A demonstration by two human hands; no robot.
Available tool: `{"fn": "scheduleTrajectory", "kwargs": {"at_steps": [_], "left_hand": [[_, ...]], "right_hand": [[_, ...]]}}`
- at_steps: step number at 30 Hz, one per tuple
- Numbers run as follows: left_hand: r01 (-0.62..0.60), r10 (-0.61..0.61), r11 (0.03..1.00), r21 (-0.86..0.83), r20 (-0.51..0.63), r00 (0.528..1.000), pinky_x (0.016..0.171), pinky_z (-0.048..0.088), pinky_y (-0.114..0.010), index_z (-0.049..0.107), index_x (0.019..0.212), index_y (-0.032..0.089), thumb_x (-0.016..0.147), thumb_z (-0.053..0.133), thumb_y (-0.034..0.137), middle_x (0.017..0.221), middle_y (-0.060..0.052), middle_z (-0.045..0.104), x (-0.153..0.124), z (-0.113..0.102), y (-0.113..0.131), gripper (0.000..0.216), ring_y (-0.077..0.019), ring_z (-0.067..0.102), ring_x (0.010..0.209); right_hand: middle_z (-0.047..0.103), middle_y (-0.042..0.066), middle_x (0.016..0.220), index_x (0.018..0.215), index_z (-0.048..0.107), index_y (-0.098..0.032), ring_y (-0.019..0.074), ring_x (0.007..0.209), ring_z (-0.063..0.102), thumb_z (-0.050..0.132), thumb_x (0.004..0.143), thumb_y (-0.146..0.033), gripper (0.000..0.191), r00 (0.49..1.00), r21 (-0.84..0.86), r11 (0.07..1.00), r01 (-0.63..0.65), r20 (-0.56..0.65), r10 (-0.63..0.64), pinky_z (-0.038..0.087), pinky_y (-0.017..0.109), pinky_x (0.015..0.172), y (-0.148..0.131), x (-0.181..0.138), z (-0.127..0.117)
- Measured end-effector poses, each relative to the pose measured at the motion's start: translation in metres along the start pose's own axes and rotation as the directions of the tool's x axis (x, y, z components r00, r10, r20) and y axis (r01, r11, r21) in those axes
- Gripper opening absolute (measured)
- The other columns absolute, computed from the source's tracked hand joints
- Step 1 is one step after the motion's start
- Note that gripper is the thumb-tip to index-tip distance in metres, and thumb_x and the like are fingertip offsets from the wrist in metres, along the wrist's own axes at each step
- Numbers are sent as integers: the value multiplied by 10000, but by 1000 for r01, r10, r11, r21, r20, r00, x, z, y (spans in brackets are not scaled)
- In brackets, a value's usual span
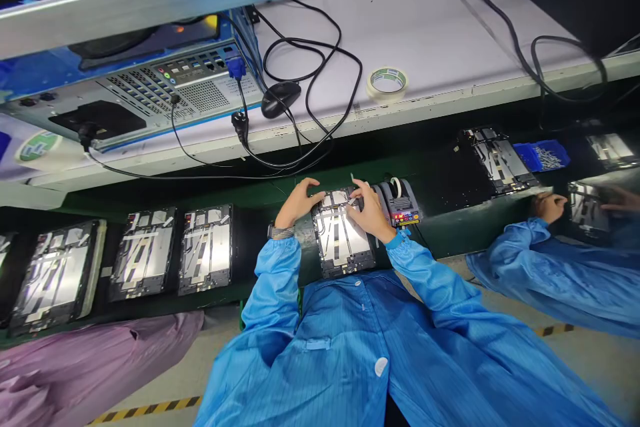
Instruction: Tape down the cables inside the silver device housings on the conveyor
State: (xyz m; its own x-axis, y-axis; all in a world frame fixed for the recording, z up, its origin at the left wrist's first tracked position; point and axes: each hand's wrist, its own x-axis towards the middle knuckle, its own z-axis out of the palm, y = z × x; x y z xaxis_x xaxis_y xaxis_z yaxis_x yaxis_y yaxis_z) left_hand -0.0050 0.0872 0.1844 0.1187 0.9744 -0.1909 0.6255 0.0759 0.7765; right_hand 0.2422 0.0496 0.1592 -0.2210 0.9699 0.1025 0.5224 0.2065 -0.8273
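Observation:
An opened tablet-like device [344, 240], with silver plates and dark strips showing, lies flat in front of me. My left hand [299, 203] rests at its upper left corner, thumb and fingers curved and spread apart, holding nothing that I can see. Over the upper right part of the device, my right hand [369, 210] has thumb and fingers close together at a small pale piece too small to name. A thin whitish bit shows by the right forefinger. Just right of this hand stands a tape dispenser [403, 203] with a lit red display and a white roll.
Similar opened devices [206, 250] lie along the dark green bench to the left. Right are another device [500, 160], a blue parts tray [543, 155] and a co-worker's hand [549, 207]. The shelf above holds a computer case [200, 90], mouse [281, 99], cables and tape roll [387, 83].

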Motion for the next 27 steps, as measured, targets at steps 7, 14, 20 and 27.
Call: {"fn": "scheduleTrajectory", "kwargs": {"at_steps": [7,14,20,27], "left_hand": [[85,-153,950,-300,-211,965,1025,511,-382,599,1240,243,896,684,321,1365,-97,640,-46,14,-50,363,-238,615,1276],[68,-222,873,-483,-270,937,1020,524,-393,566,1263,231,885,711,327,1408,-124,613,-58,53,-62,416,-245,626,1274],[1,-224,775,-632,-274,935,1101,492,-408,556,1273,222,912,679,317,1361,-134,646,-59,72,-62,392,-223,625,1284],[16,-257,775,-632,-292,921,1123,482,-395,562,1251,217,896,669,265,1346,-121,653,-58,75,-60,373,-206,626,1275]], "right_hand": [[664,44,1012,1533,439,-243,249,1000,583,586,900,-128,659,917,16,975,220,338,-212,415,416,996,-24,33,36],[668,-25,893,1447,489,-214,159,794,583,623,852,-99,621,907,135,982,135,382,-177,446,306,857,-23,62,51],[652,-46,816,1398,513,-192,142,732,589,634,787,-84,632,899,177,982,61,418,-131,454,255,739,-25,73,51],[666,-27,863,1426,521,-207,151,774,590,601,792,-57,656,902,37,993,109,417,-115,434,256,755,-29,75,56]]}}
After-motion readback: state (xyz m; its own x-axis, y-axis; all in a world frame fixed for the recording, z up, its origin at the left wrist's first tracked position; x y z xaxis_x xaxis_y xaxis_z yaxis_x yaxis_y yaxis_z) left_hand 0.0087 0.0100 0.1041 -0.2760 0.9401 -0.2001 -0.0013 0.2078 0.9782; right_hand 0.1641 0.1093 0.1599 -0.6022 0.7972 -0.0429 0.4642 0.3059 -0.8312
